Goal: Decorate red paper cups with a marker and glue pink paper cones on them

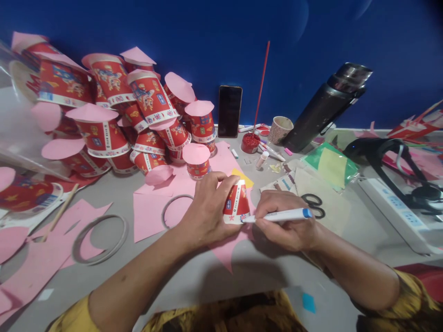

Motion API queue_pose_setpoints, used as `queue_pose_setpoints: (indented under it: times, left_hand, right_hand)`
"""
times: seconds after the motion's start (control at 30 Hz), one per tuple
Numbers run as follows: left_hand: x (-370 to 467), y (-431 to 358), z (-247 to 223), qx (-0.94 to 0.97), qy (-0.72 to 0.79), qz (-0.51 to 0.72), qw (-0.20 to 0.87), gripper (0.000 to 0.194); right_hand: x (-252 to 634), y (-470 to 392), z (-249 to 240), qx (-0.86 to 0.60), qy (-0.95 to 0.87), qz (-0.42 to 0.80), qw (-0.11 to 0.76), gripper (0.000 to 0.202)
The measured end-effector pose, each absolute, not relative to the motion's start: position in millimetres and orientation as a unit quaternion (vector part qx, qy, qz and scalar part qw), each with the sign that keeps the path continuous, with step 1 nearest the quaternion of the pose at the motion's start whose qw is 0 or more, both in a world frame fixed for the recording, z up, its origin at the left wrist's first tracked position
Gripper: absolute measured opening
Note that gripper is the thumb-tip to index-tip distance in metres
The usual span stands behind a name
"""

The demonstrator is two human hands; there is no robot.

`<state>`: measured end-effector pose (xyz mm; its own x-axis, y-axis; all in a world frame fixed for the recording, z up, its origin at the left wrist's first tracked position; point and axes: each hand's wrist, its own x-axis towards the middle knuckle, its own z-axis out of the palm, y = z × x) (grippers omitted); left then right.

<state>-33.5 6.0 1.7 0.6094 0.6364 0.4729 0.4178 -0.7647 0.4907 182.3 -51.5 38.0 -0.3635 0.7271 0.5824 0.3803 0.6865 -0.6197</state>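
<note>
A red paper cup point(236, 203) with a white, flower-marked rim is gripped in my left hand point(207, 210), its wide rim facing down and toward me. My right hand point(285, 221) is closed round a white marker point(284, 215) with a blue end. The marker's tip touches the white rim at its lower right. Under both hands lies pink paper point(224, 256), and a yellow paper piece point(242, 177) shows just behind the cup. Black-handled scissors point(314, 205) rest right beside my right hand, their blades hidden.
Many red cups point(104, 138) with pink paper tops are piled at the left. Tape rings point(100, 240) lie on pink scraps. At the back stand a phone point(230, 110), a small cup point(280, 129) and a leaning black thermos point(327, 106). A power strip point(398, 214) sits right.
</note>
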Motion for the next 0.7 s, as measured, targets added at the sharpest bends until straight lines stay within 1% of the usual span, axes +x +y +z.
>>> queue_pose_setpoints:
  times: [0.23,0.43,0.7]
  left_hand:
    - [-34.1,7.5,1.1,0.877,0.299,0.329,0.182,0.081]
    - [-34.4,8.0,1.1,0.877,0.297,0.327,0.187,0.078]
    - [-34.3,8.1,2.4,0.879,0.288,0.331,0.187,0.079]
  right_hand:
    - [187.4,-51.5,40.0,-0.374,-0.765,0.189,0.488,0.011]
    - [184.9,-50.2,38.1,-0.346,-0.796,0.178,0.464,0.012]
    - [183.8,-49.1,38.1,-0.343,-0.803,0.171,0.456,0.011]
